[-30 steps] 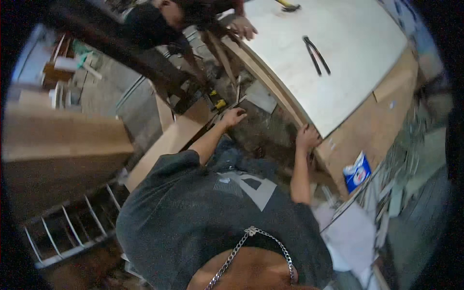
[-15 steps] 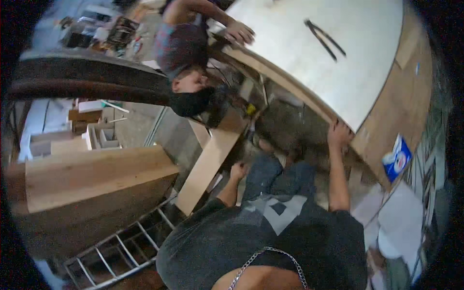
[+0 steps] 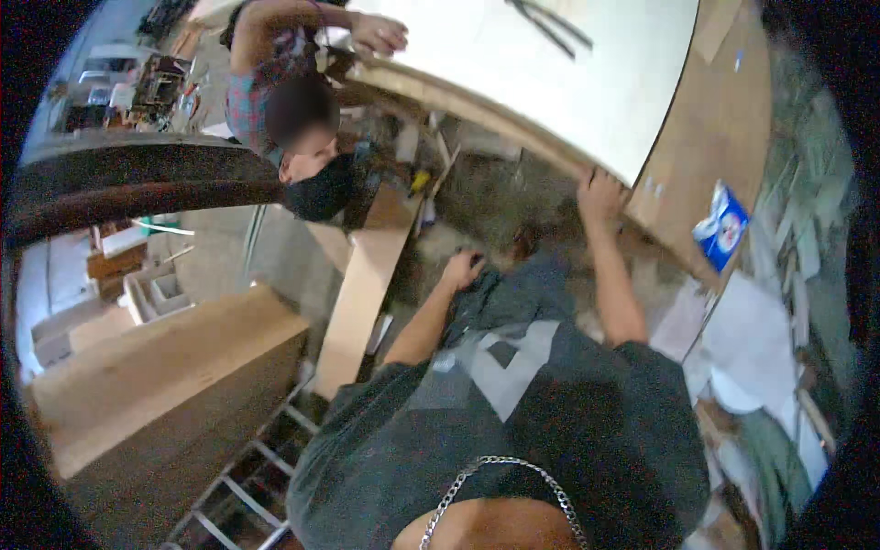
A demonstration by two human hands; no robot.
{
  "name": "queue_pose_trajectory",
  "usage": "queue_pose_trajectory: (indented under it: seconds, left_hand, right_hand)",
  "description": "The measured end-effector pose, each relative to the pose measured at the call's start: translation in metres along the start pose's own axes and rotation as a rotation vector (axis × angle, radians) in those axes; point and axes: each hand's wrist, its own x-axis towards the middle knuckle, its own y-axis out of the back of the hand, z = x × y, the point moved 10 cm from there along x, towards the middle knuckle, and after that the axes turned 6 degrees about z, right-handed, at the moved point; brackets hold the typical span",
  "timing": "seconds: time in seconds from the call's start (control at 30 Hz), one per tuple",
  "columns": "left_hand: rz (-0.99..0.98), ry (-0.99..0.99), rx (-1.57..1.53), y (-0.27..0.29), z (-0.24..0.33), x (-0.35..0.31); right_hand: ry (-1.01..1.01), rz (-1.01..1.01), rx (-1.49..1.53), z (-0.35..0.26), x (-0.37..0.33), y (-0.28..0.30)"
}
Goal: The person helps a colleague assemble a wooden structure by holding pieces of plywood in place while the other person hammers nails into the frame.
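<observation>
My right hand (image 3: 602, 194) grips the near edge of a large white-topped board (image 3: 550, 101) by its corner, fingers over the top. Low in front of my body, my left hand (image 3: 464, 269) is curled closed; a dark patch shows at its fingers, too small to name. A pair of pincers (image 3: 555, 29) with dark handles lies on the white surface. Across the gap, a co-worker in a plaid shirt (image 3: 257, 115) leans low, one hand (image 3: 378, 35) resting on the board's far left corner.
A blue and white packet (image 3: 722, 227) lies on the brown wooden panel (image 3: 710, 137) at right. Left of me are a narrow plank (image 3: 362, 302), a long wooden box (image 3: 174, 367) and a metal ladder (image 3: 243, 495). A dark beam (image 3: 147, 179) crosses at left. Scrap sheets (image 3: 752, 339) lie at right.
The whole view has shifted, so the board and pincers sit higher and further left. My left hand has come up and forward, showing more forearm. The right hand keeps its place on the edge.
</observation>
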Motion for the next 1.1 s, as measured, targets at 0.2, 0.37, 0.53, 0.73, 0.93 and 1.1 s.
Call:
queue_pose_trajectory:
  seconds: [0.2,0.37,0.53,0.73,0.93,1.1]
  left_hand:
    - [0.288,0.084,-0.429,0.012,-0.025,0.05]
    - [0.575,-0.109,-0.56,0.122,0.086,0.103]
    - [0.605,-0.118,-0.557,0.188,0.166,0.157]
    - [0.886,-0.027,-0.49,0.21,0.159,0.209]
    - [0.761,0.116,-0.415,0.19,0.162,0.198]
    - [0.807,0.168,-0.503,0.201,0.159,0.19]
  right_hand:
    - [-0.053,0.019,-0.01,0.008,-0.014,0.014]
    - [-0.04,-0.131,0.008,-0.007,0.0,0.005]
    - [-0.078,-0.189,-0.013,0.003,-0.003,0.002]
    - [-0.081,-0.166,0.005,0.0,0.002,0.006]
    - [-0.067,-0.29,-0.071,0.007,-0.008,-0.006]
    - [-0.045,-0.258,-0.057,0.001,-0.008,-0.003]
